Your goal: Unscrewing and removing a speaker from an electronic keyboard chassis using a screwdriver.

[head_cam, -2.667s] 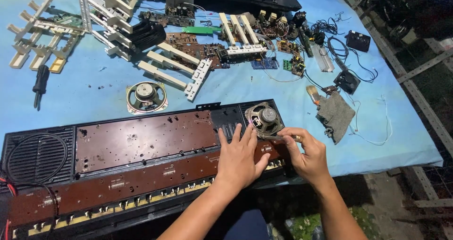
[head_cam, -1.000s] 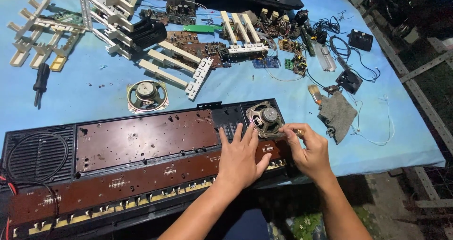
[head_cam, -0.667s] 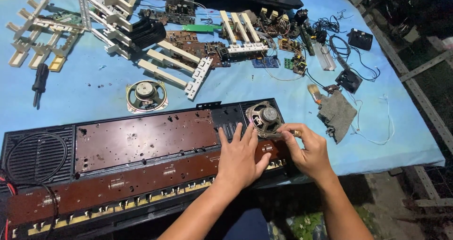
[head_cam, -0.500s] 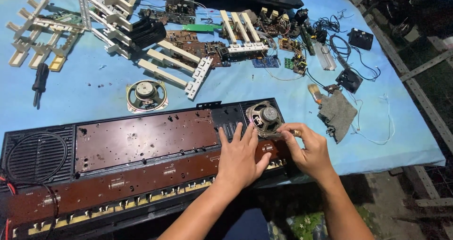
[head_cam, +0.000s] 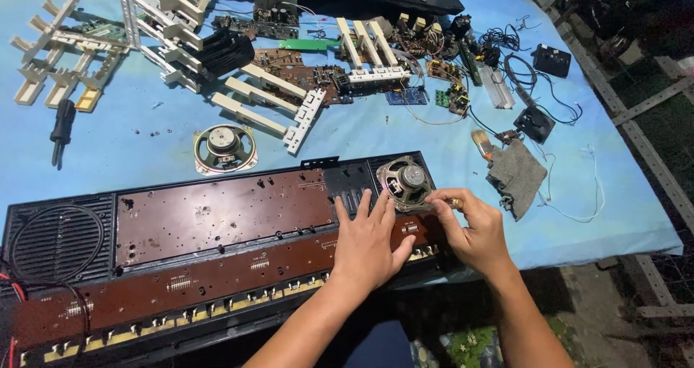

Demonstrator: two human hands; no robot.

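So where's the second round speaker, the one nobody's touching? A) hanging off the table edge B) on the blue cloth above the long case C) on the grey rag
B: the loose speaker lies on the blue cloth, beyond the long case, away from both hands.

- The place looks like an outdoor repair spot for electronics, not an indoor workshop.
- A table with a blue cloth (head_cam: 622, 216) carries the work; right of the right hand (head_cam: 473, 230), bare ground and green plants show beyond its edge.
- Beyond both hands lie circuit boards (head_cam: 303, 68), white key strips (head_cam: 271, 104), a loose speaker (head_cam: 224, 147) and cables (head_cam: 520, 71).
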